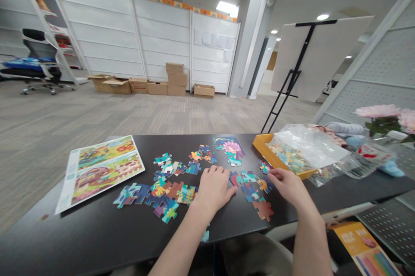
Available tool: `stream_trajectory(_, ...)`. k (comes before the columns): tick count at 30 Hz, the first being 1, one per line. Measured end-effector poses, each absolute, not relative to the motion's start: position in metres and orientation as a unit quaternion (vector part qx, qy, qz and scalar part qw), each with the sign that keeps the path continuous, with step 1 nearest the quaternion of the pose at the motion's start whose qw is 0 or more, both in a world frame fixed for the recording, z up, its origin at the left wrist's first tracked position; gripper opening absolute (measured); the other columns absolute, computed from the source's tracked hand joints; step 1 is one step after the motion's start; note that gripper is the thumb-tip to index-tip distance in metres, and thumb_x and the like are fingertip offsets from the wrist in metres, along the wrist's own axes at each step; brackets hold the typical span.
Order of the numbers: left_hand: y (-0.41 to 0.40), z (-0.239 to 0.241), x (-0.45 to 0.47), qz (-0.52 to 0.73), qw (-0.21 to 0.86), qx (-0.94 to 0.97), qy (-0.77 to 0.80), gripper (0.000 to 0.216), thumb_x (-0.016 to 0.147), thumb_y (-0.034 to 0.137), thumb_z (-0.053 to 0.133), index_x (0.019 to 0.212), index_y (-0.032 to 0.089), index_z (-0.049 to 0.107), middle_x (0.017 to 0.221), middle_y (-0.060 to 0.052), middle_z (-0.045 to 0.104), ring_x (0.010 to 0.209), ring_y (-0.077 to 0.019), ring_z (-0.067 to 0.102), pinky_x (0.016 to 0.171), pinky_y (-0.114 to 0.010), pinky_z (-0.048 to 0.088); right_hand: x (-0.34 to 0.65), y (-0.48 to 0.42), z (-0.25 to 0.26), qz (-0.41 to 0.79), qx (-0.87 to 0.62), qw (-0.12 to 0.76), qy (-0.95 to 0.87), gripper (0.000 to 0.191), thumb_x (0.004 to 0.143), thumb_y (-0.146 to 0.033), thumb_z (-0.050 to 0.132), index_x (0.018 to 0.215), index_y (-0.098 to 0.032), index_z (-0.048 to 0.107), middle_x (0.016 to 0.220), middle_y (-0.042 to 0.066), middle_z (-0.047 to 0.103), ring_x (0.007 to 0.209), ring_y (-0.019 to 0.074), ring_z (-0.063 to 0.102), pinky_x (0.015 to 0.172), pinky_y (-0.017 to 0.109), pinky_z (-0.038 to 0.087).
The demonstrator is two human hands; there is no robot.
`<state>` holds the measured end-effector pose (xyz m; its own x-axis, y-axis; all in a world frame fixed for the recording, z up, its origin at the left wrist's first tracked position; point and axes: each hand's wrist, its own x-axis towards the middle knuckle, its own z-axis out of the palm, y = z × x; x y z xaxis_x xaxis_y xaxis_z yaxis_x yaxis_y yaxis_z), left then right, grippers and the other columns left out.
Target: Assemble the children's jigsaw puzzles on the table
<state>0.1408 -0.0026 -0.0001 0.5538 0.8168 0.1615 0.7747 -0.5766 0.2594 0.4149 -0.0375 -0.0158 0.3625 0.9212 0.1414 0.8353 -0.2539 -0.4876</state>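
Yellow cardboard tray [279, 161]: It sits on the black table [97, 232] and holds loose puzzle pieces [287, 157] and a clear plastic bag [311, 146].
Small blue and red cardboard puzzle piece [264, 167]: It lies just left of the tray, by the right fingertips.
Right hand [287, 183]: Its thumb and fingers are close together at the piece's edge. Whether they pinch it or just touch it, one cannot tell.
Left hand [215, 186]: It rests palm down, well left of the tray, its thumb spread away from the fingers. What is under it is hidden.
Good way: A light hold on the edge, with the piece kept flat, would likely work best.
Which way: Its long side seems to slant from far left to near right, much like the tray's near edge. Fingers may hide some of it.
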Motion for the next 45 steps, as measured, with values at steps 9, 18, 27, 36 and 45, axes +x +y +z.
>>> stream_trajectory(9, -0.003, -0.004, 0.156, 0.135, 0.066, 0.87, 0.469, 0.032, 0.089, 0.043, 0.064, 0.109, 0.018, 0.065, 0.108, -0.012, 0.071, 0.107, -0.0321, 0.063, 0.088, -0.045, 0.05, 0.403, -0.044, -0.01, 0.162, -0.75, 0.229, -0.599, 0.022, 0.081, -0.043, 0.063, 0.076, -0.023, 0.071, 0.072, 0.003, 0.076, 0.069, 0.0218, 0.07, 0.065, 0.029, 0.047)
stream_trajectory(18, -0.001, 0.001, 0.146, 0.147, 0.05, 0.854, 0.497, 0.023, 0.088, 0.032, 0.059, 0.106, 0.02, 0.064, 0.104, -0.011, 0.072, 0.103, -0.03, 0.064, 0.086, -0.041, 0.05, 0.409, -0.047, -0.019, 0.157, -0.757, 0.218, -0.596, 0.021, 0.078, -0.043, 0.067, 0.083, -0.023, 0.07, 0.073, 0.002, 0.073, 0.069, 0.0198, 0.068, 0.066, 0.028, 0.047)
stream_trajectory(27, 0.016, 0.024, 0.092, 0.187, 0.047, 0.793, 0.579, 0.03, 0.087, 0.04, 0.059, 0.11, 0.023, 0.067, 0.105, -0.007, 0.075, 0.103, -0.0276, 0.068, 0.086, -0.037, 0.052, 0.414, -0.045, -0.025, 0.167, -0.746, 0.226, -0.604, 0.03, 0.072, -0.044, 0.072, 0.091, -0.021, 0.07, 0.072, 0.0, 0.071, 0.067, 0.0191, 0.066, 0.064, 0.028, 0.047)
stream_trajectory(36, 0.03, 0.027, 0.025, 0.191, 0.046, 0.721, 0.665, 0.037, 0.088, 0.05, 0.057, 0.114, 0.026, 0.066, 0.112, -0.005, 0.075, 0.108, -0.0291, 0.068, 0.085, -0.037, 0.053, 0.42, -0.034, -0.031, 0.042, -0.786, 0.244, -0.567, 0.035, 0.083, -0.048, 0.063, 0.101, -0.02, 0.074, 0.103, 0.012, 0.076, 0.096, 0.0279, 0.071, 0.084, 0.036, 0.052)
stream_trajectory(45, 0.024, 0.022, 0.024, 0.171, 0.033, 0.746, 0.643, 0.033, 0.091, 0.047, 0.053, 0.112, 0.026, 0.065, 0.108, -0.006, 0.075, 0.107, -0.0266, 0.067, 0.083, -0.033, 0.051, 0.414, -0.027, -0.034, 0.066, -0.77, 0.208, -0.599, 0.027, 0.085, -0.047, 0.061, 0.088, -0.023, 0.073, 0.098, 0.007, 0.074, 0.092, 0.0254, 0.069, 0.08, 0.033, 0.05)
